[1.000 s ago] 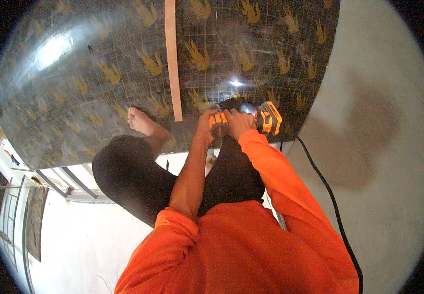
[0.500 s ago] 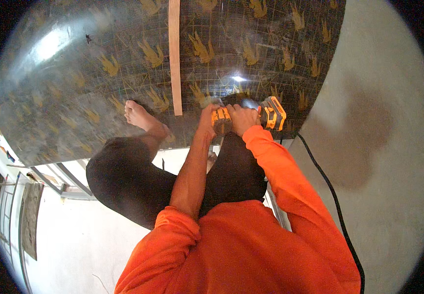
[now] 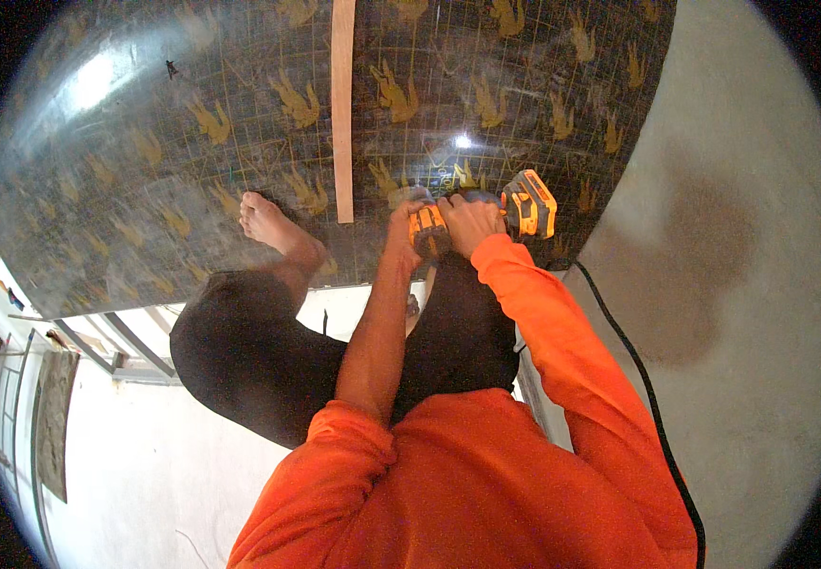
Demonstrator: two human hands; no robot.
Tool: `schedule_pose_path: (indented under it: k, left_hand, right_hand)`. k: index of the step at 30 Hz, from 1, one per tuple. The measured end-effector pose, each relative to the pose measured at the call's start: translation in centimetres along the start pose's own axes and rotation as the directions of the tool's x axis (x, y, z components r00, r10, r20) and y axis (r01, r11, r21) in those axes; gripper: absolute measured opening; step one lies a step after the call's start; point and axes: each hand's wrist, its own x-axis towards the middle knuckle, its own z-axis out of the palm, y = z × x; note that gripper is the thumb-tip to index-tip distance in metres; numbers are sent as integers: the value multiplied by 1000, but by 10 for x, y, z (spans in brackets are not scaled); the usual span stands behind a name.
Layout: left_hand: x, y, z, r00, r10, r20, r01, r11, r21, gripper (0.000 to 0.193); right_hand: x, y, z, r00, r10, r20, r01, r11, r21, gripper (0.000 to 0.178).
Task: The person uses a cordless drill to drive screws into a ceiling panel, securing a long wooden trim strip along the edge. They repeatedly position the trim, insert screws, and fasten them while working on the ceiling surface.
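A broad white glare and a small glint [image 3: 463, 141] mark the dark board [image 3: 259, 156] — edges bowed, corners black.

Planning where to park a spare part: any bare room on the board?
Two patches on the board: left of the strip, beyond the foot, with one small dark bit on it; and right of the strip, beyond the tool. Crowded: near edge, where left hand and right hand are on the tool.
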Motion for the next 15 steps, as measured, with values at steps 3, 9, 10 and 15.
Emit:
schedule_pose_path:
  k: [3, 9, 10, 15]
  left_hand:
    - [0, 2, 1, 998, 58, -25, -57, 997, 61, 21]
    - [3, 5, 6, 998, 63, -28, -62, 997, 47, 22]
    - [2, 3, 7, 998, 49, -49, -47, 998, 36, 22]
    - [-7, -8, 0, 985, 174, -4, -173, 983, 54, 24]
  right_hand:
    - [2, -1, -2, 1000, 20, 8, -20, 1000, 10, 35]
    - [9, 0, -5, 997, 25, 69, -25, 1000, 5, 39]
    - [8, 0, -5, 999, 8, 38, -7, 1000, -22, 38]
    - [-2, -2, -1, 999, -33, 18, 34, 995, -97, 37]
